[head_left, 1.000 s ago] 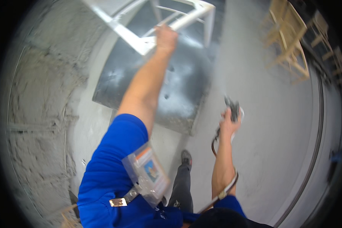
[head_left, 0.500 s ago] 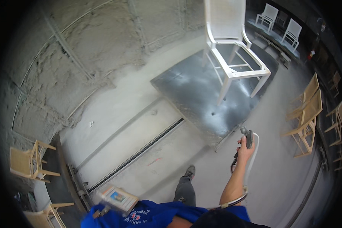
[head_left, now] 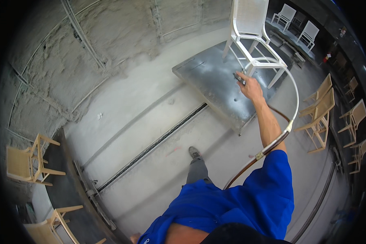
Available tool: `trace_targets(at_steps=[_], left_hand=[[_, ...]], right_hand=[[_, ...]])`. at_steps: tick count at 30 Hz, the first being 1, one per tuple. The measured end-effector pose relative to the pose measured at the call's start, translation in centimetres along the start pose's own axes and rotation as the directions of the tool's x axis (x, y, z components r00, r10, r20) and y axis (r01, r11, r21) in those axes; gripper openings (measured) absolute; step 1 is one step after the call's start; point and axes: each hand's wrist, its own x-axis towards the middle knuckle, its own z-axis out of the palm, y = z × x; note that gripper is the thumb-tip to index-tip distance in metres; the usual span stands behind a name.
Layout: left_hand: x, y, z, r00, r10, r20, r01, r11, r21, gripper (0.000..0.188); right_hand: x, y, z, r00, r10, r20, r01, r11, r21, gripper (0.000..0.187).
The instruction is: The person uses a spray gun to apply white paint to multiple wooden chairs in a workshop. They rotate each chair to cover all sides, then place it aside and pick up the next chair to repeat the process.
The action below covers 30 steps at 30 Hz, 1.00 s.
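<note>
My right hand (head_left: 252,87) is closed around a small spray gun (head_left: 239,78), my arm stretched forward. A pale hose (head_left: 295,91) loops up from the gun and back along my forearm, where it meets a brown hose (head_left: 248,166). Just beyond the gun is a white chair frame (head_left: 268,65) with a woven back and no seat panel. It stands upright on a dark metal platform (head_left: 207,77) dusted white. Of my left hand (head_left: 135,238) only a bit of skin shows at the lower edge; its fingers are not made out.
Bare wooden chairs stand on the left (head_left: 22,162) and on the right (head_left: 323,107). Two white chairs (head_left: 309,34) stand at the far right. A chain track (head_left: 154,146) crosses the dusty floor. A crusted grey wall (head_left: 110,36) curves along the far left.
My right hand has moved forward and up with the spray gun, toward the white chair. The hose now arcs widely beside my arm. A box-like item with a printed label at lower left has gone from view.
</note>
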Motion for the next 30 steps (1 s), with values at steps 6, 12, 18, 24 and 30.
trace_targets(at_steps=[6,12,18,24,30], left_hand=[[1.1,14.4,-1.6,0.999,-0.022,0.041,0.040,0.848,-0.528,0.038],[-5.0,16.9,0.4,0.970,-0.170,0.171,0.240,0.610,-0.755,0.043],[-11.3,18.9,17.0,0.917,-0.198,0.346,0.395,0.333,-0.856,0.048],[-9.3,12.7,20.7,0.906,-0.387,0.173,0.343,0.429,-0.836,0.049],[-8.0,2.9,19.5,0.797,-0.570,0.200,0.312,0.104,-0.944,0.049]], right_hand=[[11.3,2.5,-1.4,0.994,-0.008,-0.105,-0.021,0.962,-0.274,0.058],[15.6,5.3,0.1,0.848,-0.383,-0.367,0.312,0.920,-0.239,0.062],[5.0,-2.3,13.0,0.903,-0.162,0.397,0.020,0.940,0.340,0.055],[-19.4,-28.4,23.0,0.247,-0.418,0.874,-0.193,0.863,0.467,0.070],[-30.9,-52.0,18.7,-0.300,-0.561,0.772,-0.006,0.810,0.587,0.068]])
